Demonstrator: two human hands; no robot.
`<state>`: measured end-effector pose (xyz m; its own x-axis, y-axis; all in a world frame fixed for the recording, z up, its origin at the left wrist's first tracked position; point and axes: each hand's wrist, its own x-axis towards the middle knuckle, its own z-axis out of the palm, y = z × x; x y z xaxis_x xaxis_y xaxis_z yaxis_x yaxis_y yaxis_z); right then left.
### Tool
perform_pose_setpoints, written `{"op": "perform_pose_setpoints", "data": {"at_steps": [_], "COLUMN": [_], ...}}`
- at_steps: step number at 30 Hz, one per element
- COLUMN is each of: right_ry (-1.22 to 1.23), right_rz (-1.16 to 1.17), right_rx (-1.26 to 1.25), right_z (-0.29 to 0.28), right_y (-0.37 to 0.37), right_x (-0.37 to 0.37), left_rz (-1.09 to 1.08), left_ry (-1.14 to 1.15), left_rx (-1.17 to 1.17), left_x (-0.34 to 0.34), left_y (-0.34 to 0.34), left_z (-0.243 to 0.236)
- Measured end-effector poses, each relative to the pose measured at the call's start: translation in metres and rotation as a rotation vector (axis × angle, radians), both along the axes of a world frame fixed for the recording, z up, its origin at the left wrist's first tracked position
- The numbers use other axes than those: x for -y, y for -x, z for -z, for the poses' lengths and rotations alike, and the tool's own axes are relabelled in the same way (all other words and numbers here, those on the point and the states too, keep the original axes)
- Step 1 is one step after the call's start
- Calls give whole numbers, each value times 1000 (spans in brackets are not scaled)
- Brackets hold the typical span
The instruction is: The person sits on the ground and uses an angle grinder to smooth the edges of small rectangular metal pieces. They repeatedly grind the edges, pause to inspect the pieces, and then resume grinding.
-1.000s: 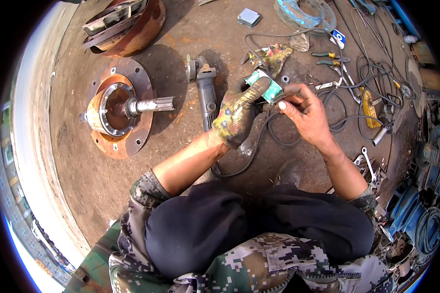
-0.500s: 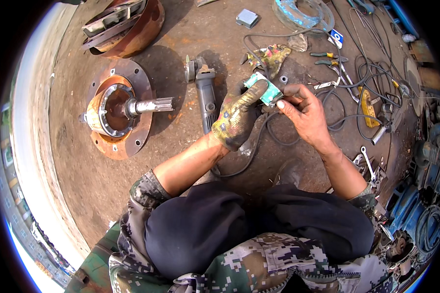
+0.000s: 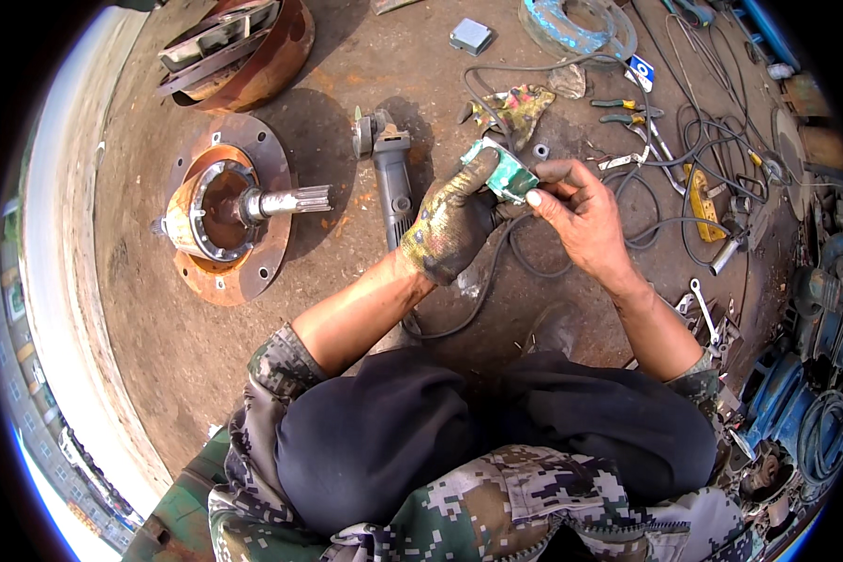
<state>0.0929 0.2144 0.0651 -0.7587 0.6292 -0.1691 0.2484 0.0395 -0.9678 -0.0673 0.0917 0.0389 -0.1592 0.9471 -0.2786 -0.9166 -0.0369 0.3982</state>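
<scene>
My left hand (image 3: 448,225), in a stained yellow-and-dark work glove, grips a small green-and-white packet (image 3: 511,177) in front of my knees. Its thumb lies along the packet's near left side. My bare right hand (image 3: 583,214) pinches the packet's right end between thumb and curled fingers. What the packet holds is hidden. Just left of the gloved hand, an angle grinder (image 3: 392,178) lies on the ground. Beyond the packet lie a second stained glove (image 3: 518,110) and a small metal ring (image 3: 541,151).
On the left sits a rusty flanged hub with a splined shaft (image 3: 295,201), below a rusty drum (image 3: 286,56). Pliers (image 3: 628,110), a yellow power strip (image 3: 702,201), tangled cables and a wrench (image 3: 704,311) lie right. A small grey box (image 3: 470,36) lies far off.
The packet has tilted a little between my hands, so its green side shows more. Both hands keep their hold, the left shifting slightly leftward.
</scene>
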Motion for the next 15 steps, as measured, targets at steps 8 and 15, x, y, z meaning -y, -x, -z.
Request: {"op": "perform_pose_setpoints", "data": {"at_steps": [8, 15], "right_ry": [-8, 5], "right_rz": [-6, -15], "right_rx": [15, 23], "right_z": [-1, 2], "right_y": [1, -1], "right_x": [3, 2], "left_rz": [-2, -1], "left_ry": [27, 42], "left_rx": [59, 94], "left_x": [4, 5], "left_y": [-1, -2], "left_z": [2, 2]}}
